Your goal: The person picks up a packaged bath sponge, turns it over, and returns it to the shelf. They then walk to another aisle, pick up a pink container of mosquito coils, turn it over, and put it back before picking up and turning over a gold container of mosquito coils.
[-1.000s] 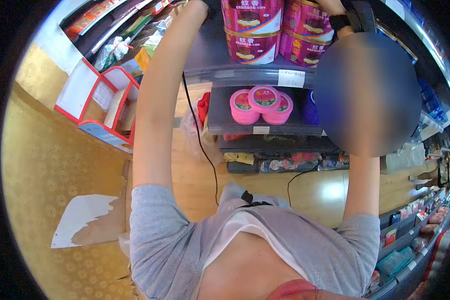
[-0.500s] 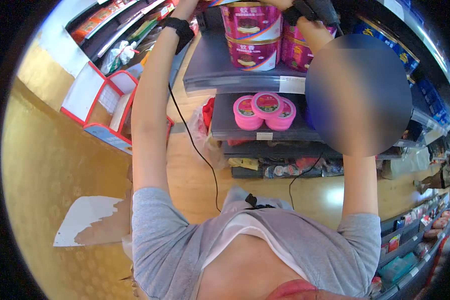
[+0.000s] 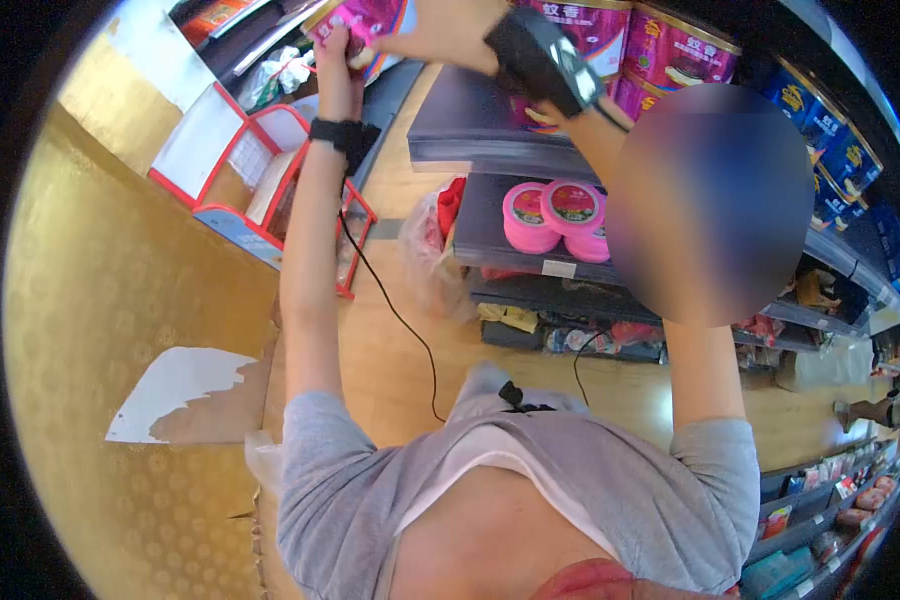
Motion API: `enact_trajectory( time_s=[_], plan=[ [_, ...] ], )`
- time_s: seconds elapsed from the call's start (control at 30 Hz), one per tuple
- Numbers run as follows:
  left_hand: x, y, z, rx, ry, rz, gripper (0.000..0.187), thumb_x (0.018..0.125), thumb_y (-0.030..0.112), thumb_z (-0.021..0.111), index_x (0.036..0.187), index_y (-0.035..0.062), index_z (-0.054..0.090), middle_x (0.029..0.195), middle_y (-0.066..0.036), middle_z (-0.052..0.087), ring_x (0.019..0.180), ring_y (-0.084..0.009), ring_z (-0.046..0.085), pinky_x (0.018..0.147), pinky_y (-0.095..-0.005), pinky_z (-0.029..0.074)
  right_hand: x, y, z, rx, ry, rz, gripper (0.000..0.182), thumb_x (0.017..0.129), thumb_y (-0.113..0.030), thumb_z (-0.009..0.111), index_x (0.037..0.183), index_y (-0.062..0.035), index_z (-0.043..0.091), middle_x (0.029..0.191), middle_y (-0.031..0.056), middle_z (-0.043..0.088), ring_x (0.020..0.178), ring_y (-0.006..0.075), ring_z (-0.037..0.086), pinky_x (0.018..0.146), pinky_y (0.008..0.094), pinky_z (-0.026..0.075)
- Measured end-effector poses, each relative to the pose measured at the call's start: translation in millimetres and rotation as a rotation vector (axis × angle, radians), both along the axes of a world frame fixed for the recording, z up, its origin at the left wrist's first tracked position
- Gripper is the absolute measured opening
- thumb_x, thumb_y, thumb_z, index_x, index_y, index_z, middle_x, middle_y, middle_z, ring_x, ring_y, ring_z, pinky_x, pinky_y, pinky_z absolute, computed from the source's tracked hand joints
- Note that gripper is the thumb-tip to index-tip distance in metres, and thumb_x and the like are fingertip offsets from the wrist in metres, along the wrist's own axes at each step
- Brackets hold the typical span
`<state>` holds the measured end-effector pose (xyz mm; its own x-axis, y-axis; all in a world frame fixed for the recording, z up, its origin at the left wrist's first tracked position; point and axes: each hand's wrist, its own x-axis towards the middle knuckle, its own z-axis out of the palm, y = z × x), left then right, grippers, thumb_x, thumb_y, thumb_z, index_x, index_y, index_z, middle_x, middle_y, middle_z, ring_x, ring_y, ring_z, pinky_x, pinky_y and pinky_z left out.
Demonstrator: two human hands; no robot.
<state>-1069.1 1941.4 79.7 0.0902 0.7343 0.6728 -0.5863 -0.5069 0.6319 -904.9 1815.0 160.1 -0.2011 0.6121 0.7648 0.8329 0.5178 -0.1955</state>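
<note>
A shop, tiered shelves (image 3: 460,108), matching pink tubs (image 3: 573,204), rows of blue tins (image 3: 852,160), white shelf-edge label (image 3: 559,268)

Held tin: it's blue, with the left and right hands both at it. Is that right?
Not the colour: the tin is purple, not blue, as the head view shows. The left hand and right hand are both at it.

A blurred disc (image 3: 710,205) hides part of the right arm (image 3: 598,145); the top edge crops the held purple tin (image 3: 372,16).
</note>
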Motion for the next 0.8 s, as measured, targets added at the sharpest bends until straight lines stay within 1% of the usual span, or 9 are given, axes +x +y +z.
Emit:
enact_trajectory(
  time_s=[0.13,0.17,0.2,0.23,0.37,0.5,0.6,0.77,0.8],
  plan=[
    [1,-93,-13,-0.108,0.041,0.262,0.028,0.083,0.026,0.048,0.104,0.0077,0.045,0.093,-0.002,0.055,0.084,-0.0123,0.054,0.073,-0.0274,0.044,3,-61,-18,-0.121,-0.038,0.091,0.099,0.06,-0.049,0.065,0.127,0.0024,0.014,0.115,0.0281,0.037,0.114,0.0354,0.032,0.094,0.0597,0.011],
    [5,-117,-14,-0.164,0.05,0.326,0.027,0.084,0.031,0.046,0.099,0.0091,0.05,0.092,-0.001,0.057,0.084,-0.0128,0.054,0.074,-0.0285,0.043,-3,-51,-54,0.264,-0.037,-0.01,0.087,0.052,-0.026,0.077,0.121,0.0036,0.031,0.098,0.0187,0.045,0.093,0.0313,0.045,0.083,0.0356,0.036],
    [4,-130,-22,-0.176,0.055,0.287,0.03,0.085,0.032,0.045,0.103,0.0079,0.048,0.096,-0.002,0.056,0.087,-0.0138,0.054,0.078,-0.0295,0.042,9,-55,-67,0.155,0.107,0.163,0.077,0.056,-0.023,0.074,0.12,-0.0044,0.036,0.105,0.0192,0.044,0.1,0.0321,0.042,0.084,0.0394,0.034],
    [3,-143,-32,-0.192,0.058,0.248,0.034,0.085,0.033,0.043,0.107,0.0067,0.047,0.099,-0.003,0.055,0.09,-0.0148,0.053,0.081,-0.0306,0.041,17,-67,-80,0.097,0.103,0.218,0.093,0.05,-0.021,0.075,0.127,-0.0069,0.025,0.115,0.0224,0.031,0.107,0.0382,0.032,0.09,0.0426,0.028],
    [30,-200,-54,-0.11,0.064,-0.079,0.056,0.083,0.036,0.046,0.123,0.0017,0.027,0.119,-0.009,0.041,0.106,-0.0164,0.043,0.09,-0.0299,0.035,38,-105,-111,0.123,0.227,0.208,0.089,0.049,-0.015,0.076,0.125,-0.0084,0.029,0.123,0.0218,0.026,0.112,0.0364,0.031,0.094,0.0407,0.027],
    [48,-222,-82,-0.305,0.225,-0.041,0.082,0.072,0.041,0.059,0.129,0.0003,0.017,0.124,-0.012,0.035,0.112,-0.0186,0.038,0.093,-0.0305,0.031,70,-116,-151,0.253,0.513,0.457,0.084,0.055,-0.013,0.076,0.124,-0.0109,0.027,0.13,0.0209,0.021,0.12,0.0322,0.027,0.097,0.038,0.026],
    [60,-226,-106,0.089,0.36,0.002,0.12,0.048,0.044,0.076,0.131,-0.002,0.004,0.13,-0.015,0.026,0.117,-0.0237,0.032,0.096,-0.0334,0.027,87,-143,-164,0.222,0.537,0.356,0.094,0.057,-0.015,0.076,0.128,-0.0076,0.015,0.131,0.0207,0.021,0.121,0.031,0.026,0.097,0.0394,0.025],
    [74,-230,-128,0.201,0.332,-0.134,0.115,0.049,0.033,0.079,0.131,-0.0025,0.007,0.132,-0.019,0.023,0.122,-0.0274,0.025,0.097,-0.0359,0.024,97,-174,-196,0.127,0.849,0.184,0.077,0.073,-0.019,0.063,0.129,-0.0037,0.012,0.131,0.0184,0.024,0.119,0.0266,0.029,0.099,0.0377,0.022],
    [74,-226,-131,0.359,0.537,0.09,0.111,0.051,0.031,0.078,0.131,-0.0019,0.008,0.133,-0.02,0.021,0.122,-0.0283,0.024,0.097,-0.0362,0.023,94,-183,-200,0.047,1.012,0.181,0.072,0.076,-0.018,0.059,0.129,-0.004,0.013,0.13,0.0176,0.025,0.119,0.0262,0.029,0.098,0.0373,0.023]
  ],
)
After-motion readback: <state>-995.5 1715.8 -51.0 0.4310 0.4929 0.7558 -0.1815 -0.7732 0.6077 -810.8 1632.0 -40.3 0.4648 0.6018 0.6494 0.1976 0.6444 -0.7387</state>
